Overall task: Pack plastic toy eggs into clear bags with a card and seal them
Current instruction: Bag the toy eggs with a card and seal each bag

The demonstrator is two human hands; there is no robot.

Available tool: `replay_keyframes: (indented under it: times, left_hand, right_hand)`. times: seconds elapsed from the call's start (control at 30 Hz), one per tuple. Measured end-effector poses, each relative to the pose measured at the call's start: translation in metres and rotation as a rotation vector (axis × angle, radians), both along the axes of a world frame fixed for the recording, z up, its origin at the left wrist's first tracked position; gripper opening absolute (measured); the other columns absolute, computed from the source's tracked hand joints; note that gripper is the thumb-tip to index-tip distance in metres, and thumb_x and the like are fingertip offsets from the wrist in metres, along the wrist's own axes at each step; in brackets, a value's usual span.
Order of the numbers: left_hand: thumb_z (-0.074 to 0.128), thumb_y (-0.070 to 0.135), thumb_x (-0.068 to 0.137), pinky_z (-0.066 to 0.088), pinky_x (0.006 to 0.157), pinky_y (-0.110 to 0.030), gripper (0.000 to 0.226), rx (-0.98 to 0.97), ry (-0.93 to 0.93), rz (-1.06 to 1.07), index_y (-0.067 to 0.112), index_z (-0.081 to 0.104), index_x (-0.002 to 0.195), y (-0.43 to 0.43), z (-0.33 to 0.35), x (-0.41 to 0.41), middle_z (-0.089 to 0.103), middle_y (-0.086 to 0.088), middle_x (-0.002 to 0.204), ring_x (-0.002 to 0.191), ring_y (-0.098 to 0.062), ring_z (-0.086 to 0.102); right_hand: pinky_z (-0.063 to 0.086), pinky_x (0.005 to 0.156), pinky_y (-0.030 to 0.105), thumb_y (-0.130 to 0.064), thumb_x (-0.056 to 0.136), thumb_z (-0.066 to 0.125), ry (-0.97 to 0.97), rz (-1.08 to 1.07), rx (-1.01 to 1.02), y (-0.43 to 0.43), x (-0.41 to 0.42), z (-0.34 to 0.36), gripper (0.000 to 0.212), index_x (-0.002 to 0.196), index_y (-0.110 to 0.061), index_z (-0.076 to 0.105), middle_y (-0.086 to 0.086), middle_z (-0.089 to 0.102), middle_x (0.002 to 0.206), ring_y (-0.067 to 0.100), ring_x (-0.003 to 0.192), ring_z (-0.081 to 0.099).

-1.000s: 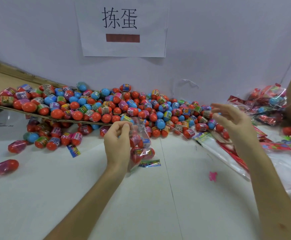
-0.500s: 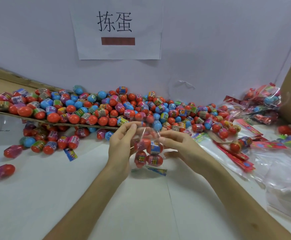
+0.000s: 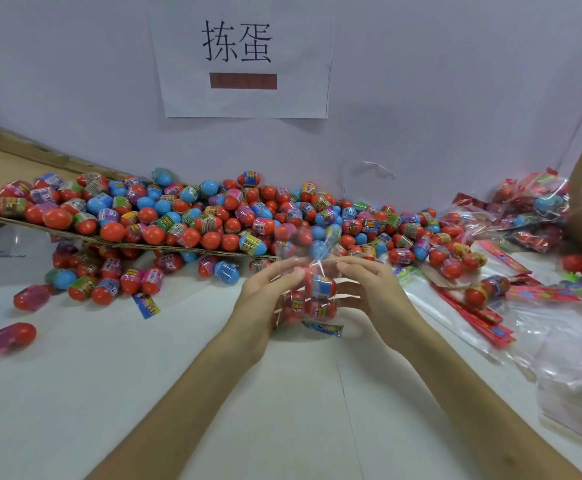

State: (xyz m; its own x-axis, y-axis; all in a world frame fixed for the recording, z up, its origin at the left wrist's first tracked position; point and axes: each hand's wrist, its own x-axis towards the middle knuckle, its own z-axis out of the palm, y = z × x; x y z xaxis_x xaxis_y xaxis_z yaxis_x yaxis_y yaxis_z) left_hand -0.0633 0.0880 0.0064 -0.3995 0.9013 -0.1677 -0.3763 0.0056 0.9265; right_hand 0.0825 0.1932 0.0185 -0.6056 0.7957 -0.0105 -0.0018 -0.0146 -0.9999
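**Head view.** The left hand (image 3: 265, 299) and the right hand (image 3: 372, 289) hold a clear plastic bag (image 3: 303, 306) between them, just above the white table (image 3: 144, 393) near its middle. Each hand pinches the film above the contents, thumb against fingertips, so the loose bag mouth stands up above the fingers. Inside the bag sit several red plastic toy eggs with printed wrap bands (image 3: 322, 287). Blur hides their exact count, and whether a card is inside cannot be told. A small printed paper strip (image 3: 322, 329) lies on the table just below the bag. Behind the hands, a large pile of red and blue toy eggs (image 3: 213, 216) spreads along the wall, partly on a tilted brown cardboard sheet (image 3: 8, 220). To the right lie a stack of long red cards (image 3: 473, 313) and empty clear bags (image 3: 577, 358). Farther back on the right are filled bags (image 3: 532, 209). A white paper sign (image 3: 241, 98) hangs on the wall.
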Motion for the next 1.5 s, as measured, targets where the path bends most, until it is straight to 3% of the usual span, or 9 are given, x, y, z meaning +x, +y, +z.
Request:
replay_keyframes:
  times: [0.1, 0.23, 0.4, 0.53, 0.73, 0.9, 1.07, 1.33, 1.5]
  left_hand:
    - [0.068, 0.019, 0.095, 0.060, 0.070, -0.031, 0.024, 0.007, 0.026, 0.005, 0.022, 0.074, 0.117, 0.000, -0.001, 0.001, 0.078, -0.006, 0.109, 0.090, -0.019, 0.075]
    - [0.064, 0.017, 0.095, 0.058, 0.070, -0.030, 0.020, 0.017, -0.002, -0.013, 0.023, 0.077, 0.109, 0.000, 0.001, 0.000, 0.078, -0.004, 0.108, 0.089, -0.019, 0.074]
    - [0.061, 0.017, 0.094, 0.054, 0.059, -0.025, 0.024, 0.039, -0.069, -0.043, 0.029, 0.081, 0.099, -0.002, 0.004, -0.001, 0.078, -0.002, 0.109, 0.085, -0.015, 0.074]
    - [0.064, 0.017, 0.091, 0.058, 0.076, -0.035, 0.023, 0.044, -0.081, -0.025, 0.028, 0.082, 0.100, -0.001, 0.002, -0.005, 0.078, -0.002, 0.113, 0.093, -0.021, 0.074]
    - [0.061, 0.018, 0.093, 0.055, 0.069, -0.033, 0.026, 0.060, -0.096, -0.074, 0.031, 0.083, 0.098, -0.002, 0.005, -0.006, 0.078, 0.003, 0.107, 0.084, -0.016, 0.075]
    - [0.065, 0.026, 0.086, 0.059, 0.071, -0.031, 0.030, 0.150, -0.107, -0.175, 0.030, 0.078, 0.112, -0.005, 0.009, -0.002, 0.074, -0.003, 0.125, 0.103, -0.021, 0.074]
    - [0.069, 0.023, 0.085, 0.057, 0.099, -0.048, 0.053, 0.123, -0.116, -0.198, 0.029, 0.064, 0.137, -0.004, 0.007, 0.001, 0.070, -0.006, 0.134, 0.118, -0.026, 0.070]
    - [0.065, 0.010, 0.083, 0.061, 0.086, -0.050, 0.020, 0.200, -0.225, -0.255, 0.021, 0.075, 0.096, -0.005, 0.009, 0.006, 0.073, -0.009, 0.121, 0.099, -0.027, 0.074]
    - [0.064, 0.013, 0.088, 0.060, 0.088, -0.050, 0.018, 0.202, -0.209, -0.300, 0.024, 0.074, 0.077, -0.008, 0.010, 0.006, 0.071, -0.005, 0.132, 0.109, -0.027, 0.073]
  right_hand:
    - [0.059, 0.067, 0.028, -0.017, 0.099, 0.064, -0.024, 0.003, 0.065, -0.002, -0.001, -0.003, 0.016, 0.100, -0.019, 0.080, 0.001, 0.077, 0.102, 0.018, 0.092, 0.073]
    - [0.059, 0.068, 0.027, -0.013, 0.099, 0.063, -0.008, -0.026, 0.064, -0.004, -0.002, -0.003, 0.022, 0.089, -0.021, 0.081, 0.000, 0.077, 0.096, 0.015, 0.089, 0.073]
    - [0.058, 0.068, 0.026, -0.017, 0.100, 0.062, 0.012, -0.030, 0.063, -0.003, -0.001, -0.002, 0.018, 0.097, -0.017, 0.080, 0.003, 0.077, 0.098, 0.015, 0.091, 0.073]
    - [0.059, 0.070, 0.027, -0.029, 0.092, 0.069, 0.043, 0.026, 0.057, -0.004, 0.000, -0.002, 0.014, 0.099, -0.024, 0.080, 0.000, 0.077, 0.103, 0.016, 0.095, 0.073]
    - [0.059, 0.078, 0.033, -0.025, 0.081, 0.077, 0.078, 0.102, -0.026, -0.003, 0.000, -0.004, 0.029, 0.110, -0.021, 0.078, 0.006, 0.075, 0.113, 0.024, 0.105, 0.072]
    - [0.055, 0.080, 0.036, -0.016, 0.081, 0.072, 0.152, 0.111, -0.102, -0.002, 0.002, -0.002, 0.016, 0.095, -0.018, 0.080, 0.004, 0.074, 0.106, 0.021, 0.101, 0.066]
    - [0.051, 0.081, 0.039, -0.010, 0.083, 0.068, 0.177, 0.091, -0.154, -0.004, 0.000, -0.002, 0.016, 0.088, -0.018, 0.080, 0.005, 0.073, 0.102, 0.021, 0.098, 0.064]
    - [0.046, 0.089, 0.055, -0.015, 0.074, 0.068, 0.240, 0.154, -0.244, -0.003, 0.002, -0.002, 0.018, 0.091, -0.011, 0.073, 0.022, 0.066, 0.120, 0.036, 0.117, 0.059]
    - [0.048, 0.095, 0.065, -0.011, 0.075, 0.069, 0.271, 0.173, -0.285, -0.006, 0.002, 0.000, 0.007, 0.081, -0.012, 0.070, 0.025, 0.063, 0.131, 0.046, 0.125, 0.057]
